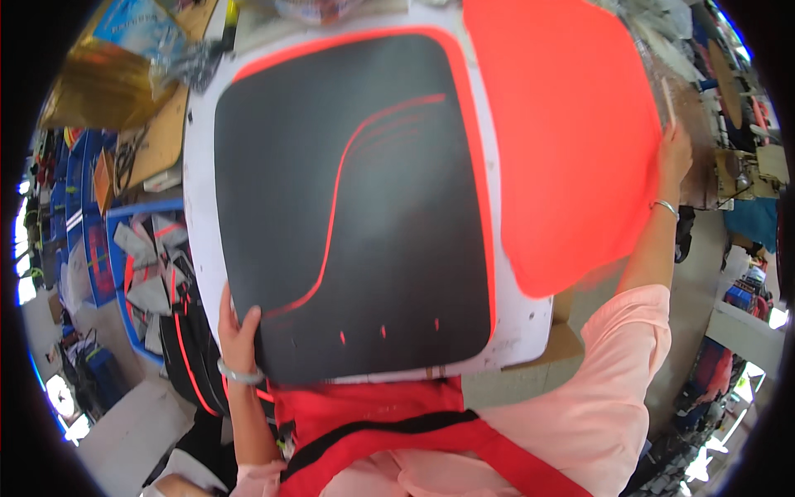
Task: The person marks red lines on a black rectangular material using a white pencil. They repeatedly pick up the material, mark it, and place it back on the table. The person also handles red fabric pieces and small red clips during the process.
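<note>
A large black template board [397,240] with rounded corners lies in front of me. Coral-red shows through its long S-shaped slot and several short slots near its lower edge. My left hand [238,335] grips its lower left corner, thumb on top and fingers along the side. To the right spreads a bright coral-red sheet [571,149], its lower edge blurred. At the sheet's right edge is my right hand [676,156], fingers closed around what looks like a thin pale stick [667,101]. Whether that hand also touches the sheet I cannot tell.
A white board [530,331] lies under the template. On the left stands a blue crate [132,327] full of grey and coral pieces, with a black, red-trimmed item [186,364] beside it. Gold-coloured packaging [99,87] and a clear plastic bag [195,66] sit at the far left.
</note>
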The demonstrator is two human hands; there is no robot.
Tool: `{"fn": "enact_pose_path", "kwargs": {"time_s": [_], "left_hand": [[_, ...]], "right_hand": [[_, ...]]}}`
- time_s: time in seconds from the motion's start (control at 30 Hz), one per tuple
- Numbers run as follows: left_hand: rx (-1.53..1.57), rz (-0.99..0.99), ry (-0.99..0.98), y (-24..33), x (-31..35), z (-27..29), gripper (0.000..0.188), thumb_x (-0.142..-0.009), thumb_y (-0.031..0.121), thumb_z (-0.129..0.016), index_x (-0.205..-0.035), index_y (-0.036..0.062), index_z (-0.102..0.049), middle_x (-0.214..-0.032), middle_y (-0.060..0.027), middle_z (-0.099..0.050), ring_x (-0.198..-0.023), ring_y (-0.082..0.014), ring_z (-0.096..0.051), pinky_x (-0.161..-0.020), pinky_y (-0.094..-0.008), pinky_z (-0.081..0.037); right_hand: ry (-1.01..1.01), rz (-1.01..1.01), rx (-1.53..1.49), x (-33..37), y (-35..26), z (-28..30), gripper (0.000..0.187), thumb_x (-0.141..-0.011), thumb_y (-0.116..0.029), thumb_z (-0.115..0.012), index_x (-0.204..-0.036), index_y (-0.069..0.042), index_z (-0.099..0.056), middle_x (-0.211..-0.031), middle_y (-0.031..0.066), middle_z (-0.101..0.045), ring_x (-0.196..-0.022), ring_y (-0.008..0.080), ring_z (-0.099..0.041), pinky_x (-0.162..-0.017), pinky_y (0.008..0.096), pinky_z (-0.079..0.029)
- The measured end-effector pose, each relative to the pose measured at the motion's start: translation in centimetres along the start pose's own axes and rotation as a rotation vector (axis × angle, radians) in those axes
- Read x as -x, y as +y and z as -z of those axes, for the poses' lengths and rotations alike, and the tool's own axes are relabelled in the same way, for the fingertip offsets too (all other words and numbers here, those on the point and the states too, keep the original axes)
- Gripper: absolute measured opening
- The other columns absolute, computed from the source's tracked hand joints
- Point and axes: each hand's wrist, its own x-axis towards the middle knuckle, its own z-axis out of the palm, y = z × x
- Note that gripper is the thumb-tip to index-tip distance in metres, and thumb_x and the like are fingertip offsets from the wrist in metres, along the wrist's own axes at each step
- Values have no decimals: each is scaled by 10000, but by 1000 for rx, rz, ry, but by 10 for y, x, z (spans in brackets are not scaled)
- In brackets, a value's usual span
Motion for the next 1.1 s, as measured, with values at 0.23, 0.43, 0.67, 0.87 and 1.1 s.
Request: {"fn": "enact_pose_path", "kwargs": {"time_s": [0.23, 0.43, 0.67, 0.87, 1.1], "left_hand": [[-153, -80, 6, -4, -3, 1, 639, -904, 8, -588, -1467, -30, -290, -1201, -148, -610, -1079, -176, -586, -950, -281, -438], [-272, -221, -54, -16, -15, 6, 630, -897, 41, -619, -1442, -53, -317, -1254, -176, -579, -1119, -200, -571, -976, -301, -430], [-869, -582, 87, -19, -46, 5, 685, -863, 335, -699, -1384, -23, -435, -1199, -204, -609, -1060, -293, -614, -903, -345, -477], [-1001, -625, 183, -16, -24, -3, 622, -855, 405, -677, -1327, 29, -525, -1020, -154, -607, -916, -324, -601, -783, -395, -489], [-1144, -819, 285, -36, -14, -1, 541, -872, 398, -659, -1283, 55, -582, -1166, -140, -614, -1007, -310, -597, -869, -398, -476]], "right_hand": [[-772, 4, -986, 224, -148, 129, 222, -978, -177, -536, -1078, -20, -658, -859, 24, -671, -751, 78, -593, -732, 259, -487], [-651, -197, -720, 342, -202, 180, 262, -925, -193, -594, -1085, 3, -659, -894, 141, -670, -743, 169, -609, -675, 308, -461], [-545, -334, -743, 352, -219, 172, 293, -937, -218, -597, -1104, 12, -671, -812, 59, -655, -700, 108, -540, -646, 259, -442], [-449, -314, -750, 353, -217, 160, 300, -931, -273, -608, -1062, -9, -661, -786, 64, -666, -699, 124, -585, -659, 262, -456], [-357, -124, -443, 368, -238, 164, 324, -941, -313, -560, -1127, -61, -640, -862, 145, -707, -801, 267, -682, -742, 360, -510]]}}
